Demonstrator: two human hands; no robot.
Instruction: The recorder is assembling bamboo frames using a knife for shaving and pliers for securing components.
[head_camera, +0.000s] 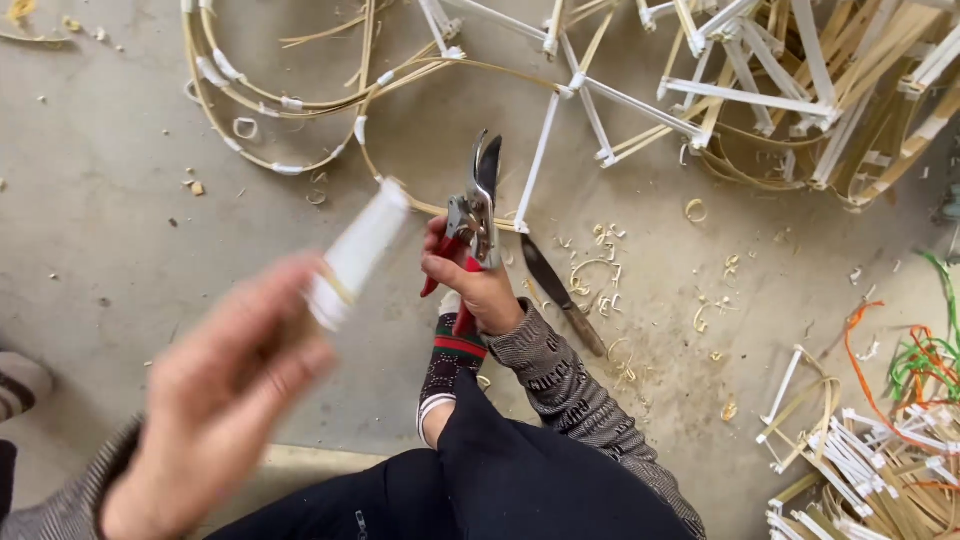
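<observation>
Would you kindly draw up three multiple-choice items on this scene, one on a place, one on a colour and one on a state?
1. Where does the dark knife lie?
A. On the concrete floor, beside the right hand
B. On the person's lap
C. In the left hand

2. What colour are the handles of the pruning shears?
A. Blue
B. Red
C. Yellow

3. How do the shears stand?
A. Lying flat on the floor
B. Hanging from a frame
C. Gripped in the right hand, blades pointing up

Answers: 1 A, the knife rests on the floor among shavings just right of that hand; 2 B, red grips show below the fingers; 3 C, the right hand is closed on the handles.
</observation>
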